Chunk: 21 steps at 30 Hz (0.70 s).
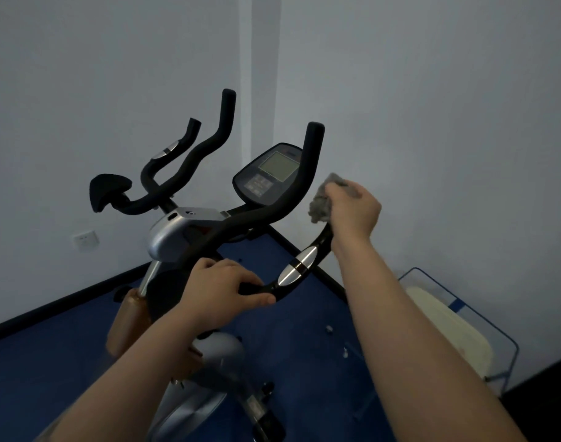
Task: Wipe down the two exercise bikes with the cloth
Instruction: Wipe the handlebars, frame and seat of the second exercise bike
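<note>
**Cloth on the right handlebar**

The right hand [355, 212] grips the grey cloth [321, 205] (bunched up) against the bike's [177, 234] right handlebar [299, 266]. The left hand [221, 288] curls around the same bar lower down, near its silver sensor [298, 266].

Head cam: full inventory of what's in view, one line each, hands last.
Near bike handlebar: 1, black with silver sensor pads, centre.
Console: 1, black with grey screen, on the near bike.
Far bike handlebar: 1, black, left, behind the near bike.
Cloth: 1, grey, on the near handlebar's right grip.
Wall socket: 1, white, left wall.
Floor: blue.
Rack: 1, blue-framed, right, holding something pale.
Hands: left hand grips the handlebar; right hand holds the cloth.
</note>
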Each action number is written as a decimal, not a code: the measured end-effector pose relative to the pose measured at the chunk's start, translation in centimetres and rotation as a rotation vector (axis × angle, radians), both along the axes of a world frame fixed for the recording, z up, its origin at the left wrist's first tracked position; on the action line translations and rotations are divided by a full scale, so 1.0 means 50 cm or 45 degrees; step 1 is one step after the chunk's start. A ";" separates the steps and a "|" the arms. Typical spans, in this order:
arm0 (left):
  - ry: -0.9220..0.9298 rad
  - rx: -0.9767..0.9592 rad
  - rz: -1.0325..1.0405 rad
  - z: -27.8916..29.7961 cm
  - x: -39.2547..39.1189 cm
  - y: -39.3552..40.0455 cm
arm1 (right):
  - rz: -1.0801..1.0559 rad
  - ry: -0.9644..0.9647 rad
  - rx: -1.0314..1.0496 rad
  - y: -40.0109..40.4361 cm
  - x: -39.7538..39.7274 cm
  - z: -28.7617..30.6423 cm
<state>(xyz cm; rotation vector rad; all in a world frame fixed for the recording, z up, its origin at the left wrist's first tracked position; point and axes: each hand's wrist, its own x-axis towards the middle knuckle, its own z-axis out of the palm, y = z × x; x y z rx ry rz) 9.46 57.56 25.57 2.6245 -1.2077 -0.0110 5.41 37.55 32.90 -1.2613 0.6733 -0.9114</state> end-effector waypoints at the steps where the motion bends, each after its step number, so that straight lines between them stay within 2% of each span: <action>1: -0.002 0.000 0.002 -0.001 0.000 0.000 | -0.123 0.052 -0.281 0.010 -0.001 -0.015; 3: -0.006 -0.008 -0.004 -0.001 0.001 0.000 | -0.163 0.383 -1.197 0.011 -0.006 -0.043; 4: 0.000 -0.006 -0.008 0.000 0.001 0.000 | -0.075 0.528 -1.465 -0.003 -0.004 -0.045; 5: 0.008 -0.008 -0.008 0.001 0.002 0.000 | 0.035 0.616 -1.468 -0.019 -0.002 -0.038; 6: 0.013 -0.014 -0.007 0.000 0.002 0.000 | 0.122 0.641 -1.300 -0.031 0.001 -0.025; 8: 0.008 -0.024 -0.011 0.000 0.000 0.000 | 0.145 0.362 -0.649 -0.041 -0.001 0.010; 9: 0.004 -0.030 -0.013 0.000 -0.001 -0.001 | 0.009 0.166 -0.361 -0.046 -0.006 0.020; 10: 0.003 -0.038 -0.011 -0.001 -0.002 -0.001 | -0.158 0.019 -0.219 -0.051 -0.017 0.026; 12: -0.002 -0.050 -0.004 -0.002 0.001 -0.001 | -0.370 -0.067 -0.297 -0.051 -0.044 0.018; 13: -0.003 -0.051 0.000 -0.002 0.001 -0.001 | -0.334 -0.058 -0.428 -0.044 -0.052 0.006; 17: -0.003 -0.028 0.001 -0.003 0.000 -0.003 | -0.025 0.326 -1.110 -0.014 -0.035 -0.030; 18: -0.002 -0.032 0.001 -0.002 0.001 -0.002 | 0.041 0.449 -1.188 -0.018 -0.023 -0.016; 19: 0.002 -0.029 -0.003 -0.002 0.001 -0.002 | 0.122 0.552 -1.166 -0.027 -0.014 0.003; 21: 0.004 -0.011 -0.011 -0.002 0.000 -0.001 | 0.282 0.572 -0.801 -0.052 -0.007 0.035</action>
